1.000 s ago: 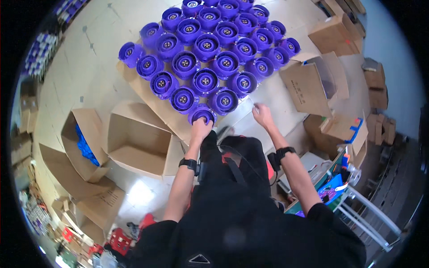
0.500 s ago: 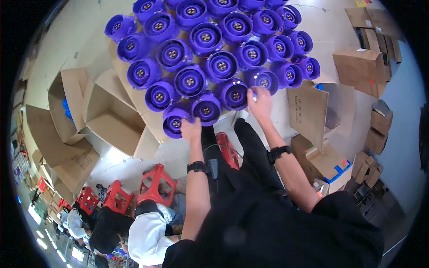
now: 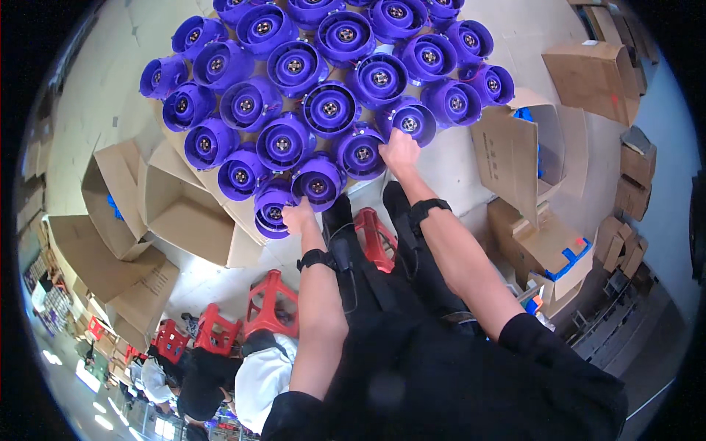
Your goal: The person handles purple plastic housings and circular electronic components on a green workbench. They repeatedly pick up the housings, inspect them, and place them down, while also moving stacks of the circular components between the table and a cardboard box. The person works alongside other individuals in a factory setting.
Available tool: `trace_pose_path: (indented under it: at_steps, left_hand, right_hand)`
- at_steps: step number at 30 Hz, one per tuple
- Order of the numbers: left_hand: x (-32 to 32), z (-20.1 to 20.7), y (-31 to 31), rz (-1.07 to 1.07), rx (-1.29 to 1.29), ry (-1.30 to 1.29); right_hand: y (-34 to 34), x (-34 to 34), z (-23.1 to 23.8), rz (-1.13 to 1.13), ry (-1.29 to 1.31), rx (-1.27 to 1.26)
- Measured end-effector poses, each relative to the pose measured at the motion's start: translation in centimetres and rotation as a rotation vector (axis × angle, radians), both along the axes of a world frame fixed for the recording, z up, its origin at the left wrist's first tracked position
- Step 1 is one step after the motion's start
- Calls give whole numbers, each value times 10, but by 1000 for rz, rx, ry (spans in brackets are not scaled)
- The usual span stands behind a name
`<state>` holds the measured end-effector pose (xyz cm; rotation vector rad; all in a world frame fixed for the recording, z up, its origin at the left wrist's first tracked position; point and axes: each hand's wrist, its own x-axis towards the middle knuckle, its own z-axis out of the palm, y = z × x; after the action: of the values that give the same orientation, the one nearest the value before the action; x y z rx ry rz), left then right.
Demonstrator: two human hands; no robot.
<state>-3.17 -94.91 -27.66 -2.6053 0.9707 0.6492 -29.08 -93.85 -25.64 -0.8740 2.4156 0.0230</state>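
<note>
A large cluster of purple round fan housings [image 3: 331, 110] is seen packed side by side on a flattened sheet of cardboard [image 3: 243, 213] lying on the floor [image 3: 95, 95], each housing showing a dark hub in its middle. The left hand [image 3: 300, 217] is laid against the nearest housing [image 3: 273, 213] at the near edge of the cluster, its fingers curled onto the rim; whether the rim is truly gripped cannot be told. The right hand [image 3: 398, 151] is pressed on the rim of another housing [image 3: 410, 121] at the right edge of the cluster, fingers bent over it and touching it. A black band is worn on each wrist.

Open cardboard boxes [image 3: 176, 213] are seen just left of the cluster, and one of them shows something blue inside. More boxes [image 3: 529, 154] are stood to the right, one with blue contents, and a closed box [image 3: 596, 70] lies farther back on the right. Red plastic stools [image 3: 272, 301] are set on the floor near the person's legs, one of them between the dark shoes. Other people are seated low at the lower left, well apart from the cluster
</note>
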Motion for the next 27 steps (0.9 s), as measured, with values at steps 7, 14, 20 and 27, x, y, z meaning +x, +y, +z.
trace_pose_path:
  at_steps: [7,14,20,27]
  left_hand:
    - [-4,1,-9,78,-3,45]
    - [28,-3,16,-302,-64,-53]
    - [104,2,38,-633,-209,22]
    - [148,49,23,-696,-300,295]
  right_hand:
    - [-6,14,-22,-54,145,-26]
    - [22,3,-19,108,132,-128]
    - [66,11,4,244,126,-220]
    - [100,14,24,227,94,-243]
